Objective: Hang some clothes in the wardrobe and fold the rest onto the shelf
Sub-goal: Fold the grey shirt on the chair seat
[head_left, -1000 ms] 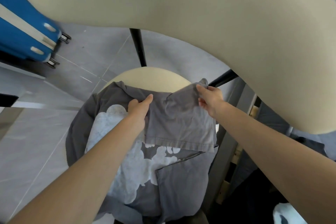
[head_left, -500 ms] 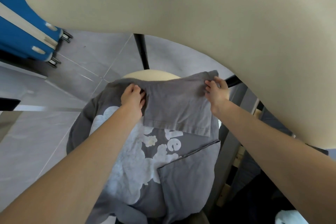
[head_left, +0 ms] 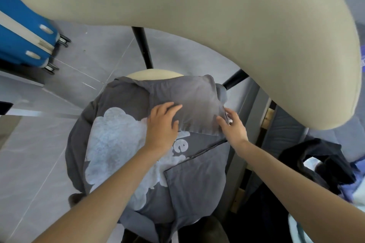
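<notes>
At the far left a blue suitcase stands on the grey tiled floor, its small wheels toward the middle of the view. Next comes the grey T-shirt, spread face up over a round cream chair seat whose far rim shows just beyond the fabric. A large pale cloud-shaped print covers the shirt's left half, with a few letters of print beside it.

The left hand lies flat on the shirt, fingers straight and slightly spread, pressing on the folded-in sleeve that lies across the upper part of the garment. The shirt's right side is also folded inward, its edge running diagonally below the hands.

The right hand rests at the sleeve's right edge, fingers mostly extended and touching the cloth; whether the thumb pinches the hem there is hard to tell, as that part is blurred.

Above everything curves the cream chair back, held on black metal struts. At the right, beyond a grey frame, a heap of dark clothes lies with pale blue fabric showing near it.
</notes>
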Available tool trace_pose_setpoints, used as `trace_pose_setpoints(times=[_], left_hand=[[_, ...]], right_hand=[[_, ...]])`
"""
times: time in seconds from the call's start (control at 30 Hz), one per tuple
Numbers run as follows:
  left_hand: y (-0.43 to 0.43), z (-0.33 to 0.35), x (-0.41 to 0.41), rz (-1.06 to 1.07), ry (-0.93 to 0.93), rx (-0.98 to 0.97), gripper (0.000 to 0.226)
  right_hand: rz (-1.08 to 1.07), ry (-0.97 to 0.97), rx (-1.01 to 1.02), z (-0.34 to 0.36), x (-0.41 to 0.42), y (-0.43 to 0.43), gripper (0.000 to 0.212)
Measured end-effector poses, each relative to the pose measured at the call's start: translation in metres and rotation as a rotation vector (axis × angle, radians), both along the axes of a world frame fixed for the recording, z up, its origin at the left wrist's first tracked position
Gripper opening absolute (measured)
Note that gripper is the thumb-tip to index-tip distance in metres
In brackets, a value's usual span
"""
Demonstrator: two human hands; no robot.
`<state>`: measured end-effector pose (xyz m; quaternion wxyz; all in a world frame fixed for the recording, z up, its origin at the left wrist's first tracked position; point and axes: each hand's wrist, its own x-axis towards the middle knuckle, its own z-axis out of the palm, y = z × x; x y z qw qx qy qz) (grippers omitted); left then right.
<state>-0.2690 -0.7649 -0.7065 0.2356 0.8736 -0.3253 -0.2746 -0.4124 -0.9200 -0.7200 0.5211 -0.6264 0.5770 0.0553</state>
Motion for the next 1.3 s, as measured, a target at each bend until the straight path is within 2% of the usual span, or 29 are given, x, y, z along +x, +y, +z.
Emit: trace_pose_setpoints(times=[0.17,0.27,0.37,0.53,0.73,0.93,1.13,1.3], left_hand=[[-0.021,0.001,-0.017,-0.129,0.011,0.018,0.045],[-0.039,0.001,-0.019,-0.306,-0.005,0.029,0.045],[-0.056,-0.001,-0.018,-0.480,-0.035,0.064,0.046],[-0.078,-0.006,-0.017,-0.618,-0.023,0.176,0.047],[-0.080,-0.011,-0.021,-0.724,-0.056,0.251,0.055],[-0.082,-0.014,-0.015,-0.786,-0.101,0.257,0.056],[-0.080,-0.012,-0.016,-0.776,-0.092,0.246,0.050],[-0.073,-0.010,-0.014,-0.748,-0.032,0.247,0.044]], right_hand=[[-0.107,0.103,0.222,0.002,-0.046,0.021,0.093],[-0.080,0.120,0.359,-0.003,-0.065,0.022,0.104],[-0.062,0.107,0.413,-0.013,-0.074,0.016,0.102],[-0.071,0.048,0.454,-0.029,-0.085,0.014,0.093],[-0.143,-0.010,0.556,-0.040,-0.095,0.025,0.059],[-0.322,-0.118,0.398,-0.038,-0.094,0.044,0.052],[-0.190,0.027,0.097,-0.020,-0.084,0.053,0.026],[-0.245,0.060,0.037,-0.001,-0.077,0.054,0.036]])
